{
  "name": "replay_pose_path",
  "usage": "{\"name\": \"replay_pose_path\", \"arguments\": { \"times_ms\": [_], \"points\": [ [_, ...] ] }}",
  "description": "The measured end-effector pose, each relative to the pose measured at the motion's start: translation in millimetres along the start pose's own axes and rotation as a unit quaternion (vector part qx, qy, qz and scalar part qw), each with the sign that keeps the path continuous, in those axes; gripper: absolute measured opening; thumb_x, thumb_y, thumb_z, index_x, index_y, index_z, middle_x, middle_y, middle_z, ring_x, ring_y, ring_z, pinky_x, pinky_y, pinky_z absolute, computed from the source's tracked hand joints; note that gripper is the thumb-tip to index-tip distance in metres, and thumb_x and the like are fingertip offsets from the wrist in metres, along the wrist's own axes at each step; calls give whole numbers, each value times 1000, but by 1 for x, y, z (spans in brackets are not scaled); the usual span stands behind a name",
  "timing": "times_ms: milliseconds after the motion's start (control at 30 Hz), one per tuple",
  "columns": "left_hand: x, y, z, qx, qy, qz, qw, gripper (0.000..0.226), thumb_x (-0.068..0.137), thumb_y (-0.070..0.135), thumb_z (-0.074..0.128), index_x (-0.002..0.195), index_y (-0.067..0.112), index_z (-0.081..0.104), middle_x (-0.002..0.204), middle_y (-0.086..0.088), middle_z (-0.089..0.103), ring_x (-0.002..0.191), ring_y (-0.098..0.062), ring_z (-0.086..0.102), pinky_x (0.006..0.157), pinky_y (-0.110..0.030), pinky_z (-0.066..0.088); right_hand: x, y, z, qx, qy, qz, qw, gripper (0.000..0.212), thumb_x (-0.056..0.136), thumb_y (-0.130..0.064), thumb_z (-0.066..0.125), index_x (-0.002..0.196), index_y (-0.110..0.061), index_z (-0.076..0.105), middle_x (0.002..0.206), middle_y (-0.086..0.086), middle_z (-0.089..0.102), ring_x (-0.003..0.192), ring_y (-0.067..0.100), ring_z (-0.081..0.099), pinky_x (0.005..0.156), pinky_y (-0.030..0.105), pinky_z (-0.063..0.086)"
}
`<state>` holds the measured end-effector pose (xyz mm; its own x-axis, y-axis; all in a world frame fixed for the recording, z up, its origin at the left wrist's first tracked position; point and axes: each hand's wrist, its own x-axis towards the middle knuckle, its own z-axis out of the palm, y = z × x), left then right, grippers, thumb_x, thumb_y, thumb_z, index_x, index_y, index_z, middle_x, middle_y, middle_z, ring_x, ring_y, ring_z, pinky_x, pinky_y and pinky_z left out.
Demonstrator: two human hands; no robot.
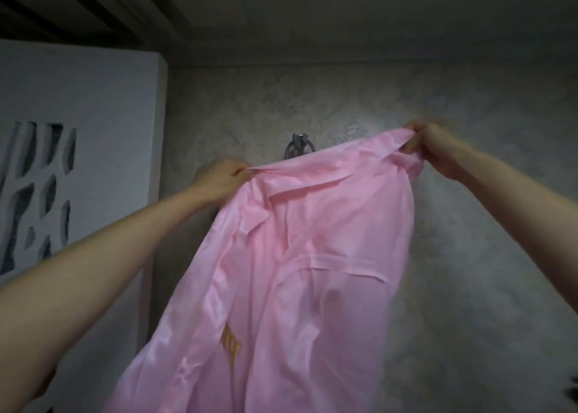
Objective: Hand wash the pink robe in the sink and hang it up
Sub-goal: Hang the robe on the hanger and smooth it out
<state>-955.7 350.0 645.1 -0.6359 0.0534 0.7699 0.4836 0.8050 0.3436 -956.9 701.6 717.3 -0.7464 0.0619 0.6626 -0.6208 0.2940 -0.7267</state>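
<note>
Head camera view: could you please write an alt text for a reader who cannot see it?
The left hand and the right hand grip the top edge of a pink robe, holding it up in front of a metal hook on the grey wall. A white panel with cut-outs is at the left.

place: home bathroom or utility corner | cues: metal wall hook (pixel 297 146); mottled wall (pixel 469 131); white cutout panel (pixel 78 146)
</note>
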Motion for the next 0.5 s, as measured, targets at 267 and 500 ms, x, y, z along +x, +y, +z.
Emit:
{"name": "replay_pose_path", "arguments": {
  "times_ms": [267, 500],
  "points": [
    [2, 34, 7, -473, 29, -162, 866, 20, 95, 20, 55, 84, 7, 65, 69, -1, 70, 64, -11, 66, 63, -22, 56, -30, -3, 1, -238, -255, 77, 934, 61, 79, 11, 60, 129, -22, 48, 124, 0, 47, 113, 20, 50, 89, 38, 50],
    [21, 76, 22, -403, 24, -147, 903, 18, 89, 18, 59, 73, 12, 65, 79, -6, 67, 75, -16, 63, 73, -28, 51, -76, -17, 118, -282, -139, -302, 900, 92, 63, -32, 84, 141, -33, 35, 134, 3, 48, 111, 17, 53, 92, 34, 48]
  ]
}}
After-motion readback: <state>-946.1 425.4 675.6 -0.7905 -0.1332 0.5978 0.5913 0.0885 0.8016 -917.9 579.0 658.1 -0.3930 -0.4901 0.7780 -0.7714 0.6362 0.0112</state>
